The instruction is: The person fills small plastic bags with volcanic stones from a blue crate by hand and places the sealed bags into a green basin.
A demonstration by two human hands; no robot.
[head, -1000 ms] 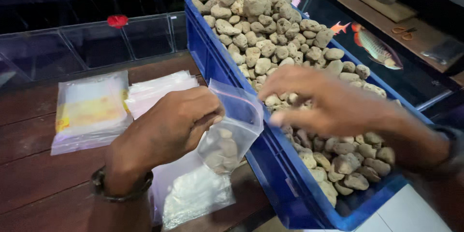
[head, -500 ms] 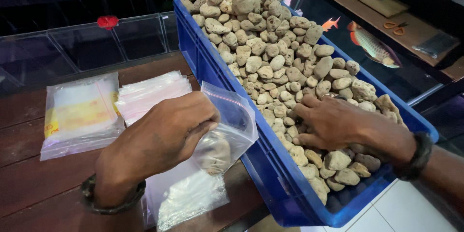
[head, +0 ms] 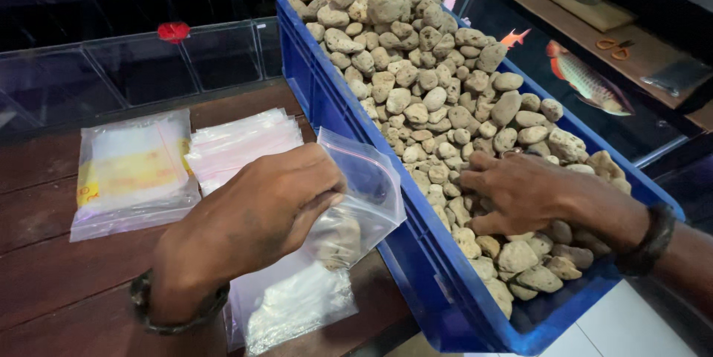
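Left hand (head: 260,212) pinches the clear bag (head: 356,201) mouth-up toward the crate (head: 327,97); right hand (head: 520,193) grips stones (head: 416,97).

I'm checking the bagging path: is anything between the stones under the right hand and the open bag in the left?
Nothing visible except the blue crate's near wall, between the right hand on the stones and the clear bag in the left hand.

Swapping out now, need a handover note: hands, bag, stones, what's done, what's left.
Left hand: holds the clear zip bag open, beside the crate's near wall.
Right hand: palm down in the stones inside the blue crate, fingers curled into them.
Bag: a few stones already at the bottom, mostly unfilled.
Spare bags and a sealed packet lie on the wooden table.
Left: likely more stones into the bag, then seal; the crate is heaped.
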